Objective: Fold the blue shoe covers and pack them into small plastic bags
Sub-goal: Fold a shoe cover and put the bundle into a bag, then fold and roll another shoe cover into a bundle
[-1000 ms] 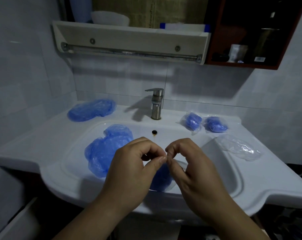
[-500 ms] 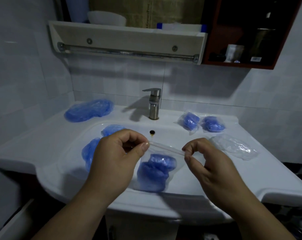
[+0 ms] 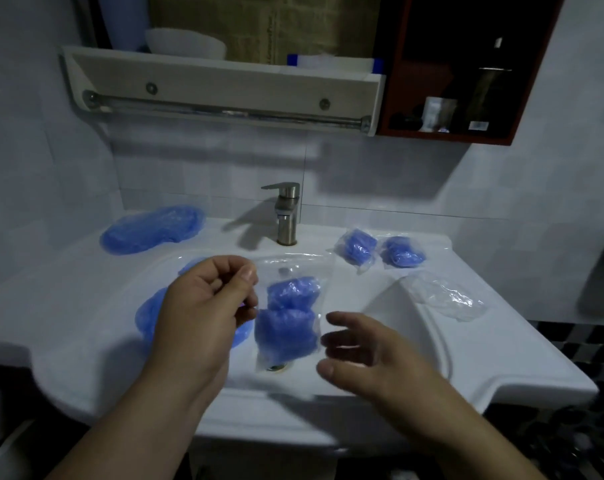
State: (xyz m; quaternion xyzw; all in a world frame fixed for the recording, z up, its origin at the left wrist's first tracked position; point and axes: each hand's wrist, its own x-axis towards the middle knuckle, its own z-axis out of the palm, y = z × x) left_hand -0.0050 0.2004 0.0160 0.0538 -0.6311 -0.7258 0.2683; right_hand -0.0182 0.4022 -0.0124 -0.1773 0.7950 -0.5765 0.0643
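My left hand (image 3: 203, 303) pinches the top left corner of a small clear plastic bag (image 3: 290, 313) that hangs over the sink basin with folded blue shoe covers inside. To the bag's right, my right hand (image 3: 359, 355) has relaxed fingers and holds nothing. Loose blue shoe covers (image 3: 146, 315) lie in the basin, partly hidden behind my left hand. Another loose pile of shoe covers (image 3: 151, 228) sits on the left of the counter. Two packed bags (image 3: 380, 251) lie at the back right. A heap of clear bags (image 3: 445, 296) rests on the right rim.
The white sink (image 3: 501, 368) fills the view, with a steel faucet (image 3: 285, 213) at the back middle. Above hang a shelf with a towel bar (image 3: 224, 112) and a dark cabinet (image 3: 459, 67). Tiled walls stand on the left and behind.
Both hands drew apart along the bag's top edge. My right hand has since let go and dropped lower right, and the bag hangs from my left hand.
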